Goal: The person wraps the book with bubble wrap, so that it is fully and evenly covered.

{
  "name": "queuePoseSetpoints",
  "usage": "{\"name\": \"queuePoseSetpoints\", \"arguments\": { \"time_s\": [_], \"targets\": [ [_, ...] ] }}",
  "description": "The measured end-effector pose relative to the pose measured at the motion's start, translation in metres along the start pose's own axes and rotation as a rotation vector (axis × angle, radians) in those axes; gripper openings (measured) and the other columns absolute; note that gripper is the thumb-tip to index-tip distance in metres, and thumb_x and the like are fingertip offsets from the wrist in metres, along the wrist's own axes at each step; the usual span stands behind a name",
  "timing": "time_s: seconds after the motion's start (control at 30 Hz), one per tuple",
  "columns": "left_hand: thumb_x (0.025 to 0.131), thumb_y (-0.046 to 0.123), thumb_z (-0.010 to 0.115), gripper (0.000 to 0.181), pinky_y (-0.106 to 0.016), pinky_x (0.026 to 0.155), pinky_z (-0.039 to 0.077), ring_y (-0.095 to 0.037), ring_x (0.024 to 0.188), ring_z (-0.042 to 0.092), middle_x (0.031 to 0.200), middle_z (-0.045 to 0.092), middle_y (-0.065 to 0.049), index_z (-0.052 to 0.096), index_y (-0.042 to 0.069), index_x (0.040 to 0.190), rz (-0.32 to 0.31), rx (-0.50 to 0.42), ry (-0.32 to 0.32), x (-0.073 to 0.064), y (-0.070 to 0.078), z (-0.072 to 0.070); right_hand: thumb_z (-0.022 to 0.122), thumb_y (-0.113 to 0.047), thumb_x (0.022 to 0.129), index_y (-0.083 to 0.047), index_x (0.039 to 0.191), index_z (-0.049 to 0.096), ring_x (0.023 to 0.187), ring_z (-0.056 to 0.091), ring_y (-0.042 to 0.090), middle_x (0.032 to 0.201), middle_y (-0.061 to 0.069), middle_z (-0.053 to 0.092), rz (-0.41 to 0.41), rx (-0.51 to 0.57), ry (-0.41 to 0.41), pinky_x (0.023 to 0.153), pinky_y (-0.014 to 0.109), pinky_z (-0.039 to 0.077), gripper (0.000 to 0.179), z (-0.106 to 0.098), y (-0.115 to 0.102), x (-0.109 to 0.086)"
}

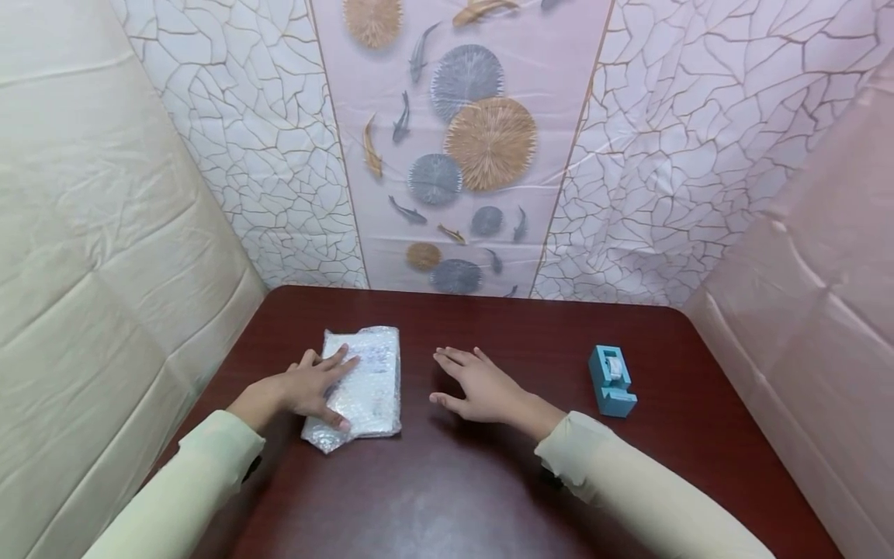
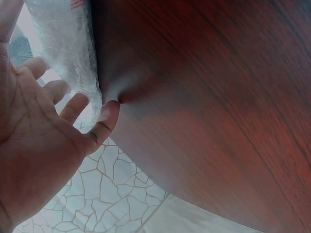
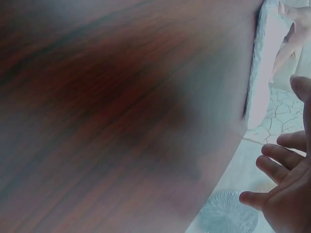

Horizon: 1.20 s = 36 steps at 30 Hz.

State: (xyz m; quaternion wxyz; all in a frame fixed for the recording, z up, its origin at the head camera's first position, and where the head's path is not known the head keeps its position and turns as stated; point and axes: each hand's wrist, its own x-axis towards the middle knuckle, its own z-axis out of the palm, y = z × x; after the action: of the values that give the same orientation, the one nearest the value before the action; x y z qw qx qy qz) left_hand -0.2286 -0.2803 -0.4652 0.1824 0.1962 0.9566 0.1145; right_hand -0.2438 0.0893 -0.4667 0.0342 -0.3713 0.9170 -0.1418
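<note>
A flat rectangular package in clear bubble wrap (image 1: 373,388) lies on the dark red-brown table (image 1: 433,489), left of the middle. My left hand (image 1: 310,388) rests on its left part with the fingers spread. In the left wrist view the same bubble-wrapped package (image 2: 63,43) shows beside the fingers of the left hand (image 2: 43,126). To the right of the package, my right hand (image 1: 485,388) hovers over the table with loosely extended fingers and holds nothing. The right wrist view shows the right hand (image 3: 286,179) apart from the package (image 3: 260,73).
A light blue tape dispenser (image 1: 612,382) with a roll of tape stands on the right side of the table. Behind the table hangs a patterned cloth (image 1: 461,155) with fish and round shapes. Beige padded walls (image 1: 91,256) close in both sides.
</note>
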Motion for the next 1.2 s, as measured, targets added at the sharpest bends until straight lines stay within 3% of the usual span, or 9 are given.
{"name": "queuePoseSetpoints", "arguments": {
  "time_s": [0.17,0.4,0.67,1.2],
  "targets": [
    [0.077,0.068,0.092,0.130,-0.057,0.100,0.042,-0.040,0.135,0.036,0.186,0.013,-0.018,0.027,0.017,0.177,0.000,-0.006,-0.005,-0.001,0.001,-0.001,0.065,-0.051,0.110,-0.008,0.166,0.050,0.156,0.052,0.036,0.167,0.016,0.055,0.011,-0.021,0.064,0.132,0.061,0.037,0.072,-0.005,0.006,-0.016],
    [0.077,0.068,0.093,0.129,-0.056,0.100,0.042,-0.039,0.135,0.036,0.186,0.014,-0.018,0.027,0.018,0.177,0.000,-0.010,-0.003,-0.001,0.000,0.000,0.073,-0.043,0.107,-0.008,0.152,0.066,0.136,0.067,0.034,0.147,0.013,0.069,0.042,-0.051,0.180,0.113,0.055,0.056,0.058,-0.015,0.013,-0.036],
    [0.077,0.067,0.093,0.130,-0.057,0.101,0.041,-0.039,0.136,0.036,0.186,0.013,-0.018,0.027,0.017,0.177,0.001,-0.017,0.002,-0.001,0.000,0.000,0.079,-0.035,0.103,-0.008,0.137,0.075,0.122,0.072,0.030,0.131,0.011,0.074,0.104,-0.071,0.256,0.104,0.054,0.062,0.044,-0.025,0.028,-0.062],
    [0.076,0.066,0.094,0.130,-0.061,0.105,0.042,-0.038,0.135,0.036,0.186,0.015,-0.018,0.028,0.017,0.176,-0.004,-0.030,0.009,-0.003,0.002,0.001,0.084,-0.027,0.099,-0.006,0.127,0.079,0.113,0.072,0.029,0.120,0.009,0.075,0.198,-0.093,0.362,0.095,0.053,0.064,0.035,-0.032,0.068,-0.119]
  ]
}}
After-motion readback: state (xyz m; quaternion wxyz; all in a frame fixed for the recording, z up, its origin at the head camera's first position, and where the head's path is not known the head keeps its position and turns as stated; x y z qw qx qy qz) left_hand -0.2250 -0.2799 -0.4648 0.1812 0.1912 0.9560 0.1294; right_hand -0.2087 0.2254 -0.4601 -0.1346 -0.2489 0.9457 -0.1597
